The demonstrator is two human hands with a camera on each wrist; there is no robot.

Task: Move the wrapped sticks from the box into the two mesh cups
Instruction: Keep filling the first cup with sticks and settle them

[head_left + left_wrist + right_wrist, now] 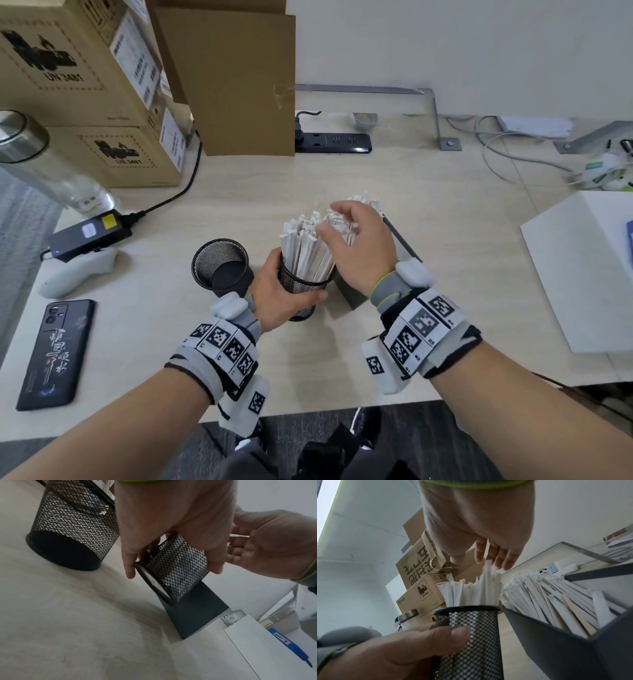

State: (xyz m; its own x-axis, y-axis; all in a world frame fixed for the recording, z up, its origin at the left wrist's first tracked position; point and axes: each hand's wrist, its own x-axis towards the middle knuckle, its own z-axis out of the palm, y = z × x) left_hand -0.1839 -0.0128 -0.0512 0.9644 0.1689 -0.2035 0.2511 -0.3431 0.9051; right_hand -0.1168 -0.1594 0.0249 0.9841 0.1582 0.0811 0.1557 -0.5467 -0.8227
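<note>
Both hands were recorded at the middle of the desk [445, 240]. Left hand [277, 294] was wrapped round the wall of the narrow mesh cup [303, 291], thumb across the near side of the mesh, fingers curled round the far side. In the left wrist view that cup was seen tilted, its base edge lifted off the desk and leaning toward the dark grey box [197, 615]. Right hand [356, 246] was held above the cup's mouth with fingers spread and relaxed, fingertips [498, 559] at the tops of the wrapped sticks [308, 246] standing in the cup; no stick was seen pinched. The cup was noted as packed with sticks, fanned out above its rim.

More wrapped sticks were seen lying slanted in the box, just to the right of the held cup and under the right wrist. Box and cup were close together; contact could not be judged.

The wide mesh cup [222, 267] was observed upright just left of the left hand, with no sticks in it.

Further left of the left hand: a phone [58, 353], a white controller [75, 274], a black charger [89, 236]. Beyond the hands: cardboard boxes [85, 85] and a power strip [335, 143]. To the right of the right hand: a white box [582, 274].
</note>
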